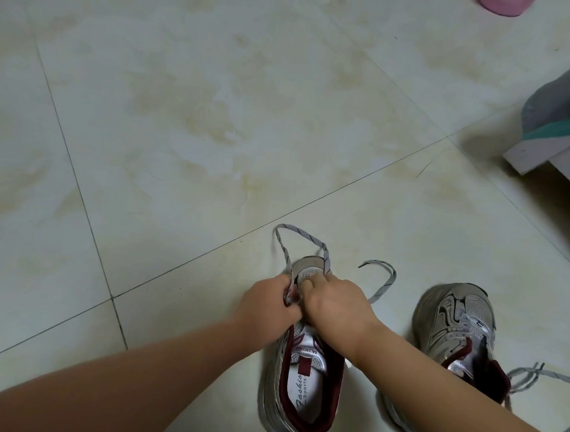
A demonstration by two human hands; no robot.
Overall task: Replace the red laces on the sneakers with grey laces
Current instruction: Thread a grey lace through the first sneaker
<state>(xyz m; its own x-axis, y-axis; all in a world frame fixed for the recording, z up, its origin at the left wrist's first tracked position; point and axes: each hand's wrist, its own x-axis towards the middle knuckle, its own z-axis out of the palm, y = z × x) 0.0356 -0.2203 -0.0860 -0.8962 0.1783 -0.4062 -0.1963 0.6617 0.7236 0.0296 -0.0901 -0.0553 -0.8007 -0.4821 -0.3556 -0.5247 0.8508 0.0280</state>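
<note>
Grey lace loops out past the toe of the near sneaker, which stands on the tiled floor; one end trails off to the right. Your left hand has fingers curled, pinching the lace at the left eyelets. Your right hand lies curled over the forefoot, gripping the lace's other strand, though the exact hold is hidden. The second sneaker sits just right, another grey lace lying beside it. Far right: a furniture corner under grey-teal cloth.
</note>
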